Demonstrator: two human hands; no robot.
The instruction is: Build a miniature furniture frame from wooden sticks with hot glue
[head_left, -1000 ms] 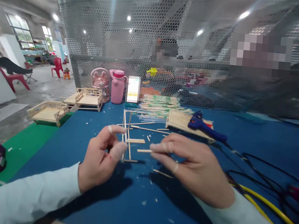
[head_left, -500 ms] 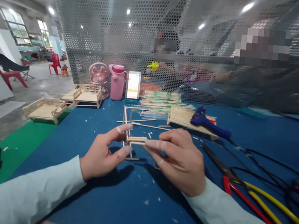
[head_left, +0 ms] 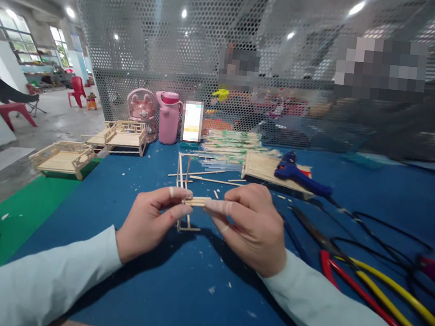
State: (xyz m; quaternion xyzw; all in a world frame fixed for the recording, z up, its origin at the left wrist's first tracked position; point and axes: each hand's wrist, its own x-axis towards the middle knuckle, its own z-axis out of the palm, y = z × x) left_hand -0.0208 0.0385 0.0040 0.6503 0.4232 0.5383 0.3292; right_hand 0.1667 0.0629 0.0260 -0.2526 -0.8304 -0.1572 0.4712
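Several short wooden sticks (head_left: 199,201) lie side by side between my two hands, above the blue tabletop. My left hand (head_left: 152,221) pinches their left ends between thumb and index finger. With its fingertips together, my right hand (head_left: 253,225) grips their right ends. White tape wraps fingers on both hands. Just behind my left fingertips stands a thin stick frame (head_left: 180,175); whether the held sticks touch it, I cannot tell. Loose long sticks (head_left: 215,181) lie on the table beyond my hands.
A blue glue gun (head_left: 300,177) rests on a slatted wooden piece (head_left: 257,168). Red-and-yellow-handled cutters (head_left: 332,246) and black cables lie right. Small stick-built beds (head_left: 64,158) stand left. Behind are bundled sticks (head_left: 235,140), a pink bottle (head_left: 169,120) and a perforated screen (head_left: 145,38).
My left thumb and index finger have closed on the left ends of the sticks. My right hand has shifted slightly left, and the sticks now sit closer together.
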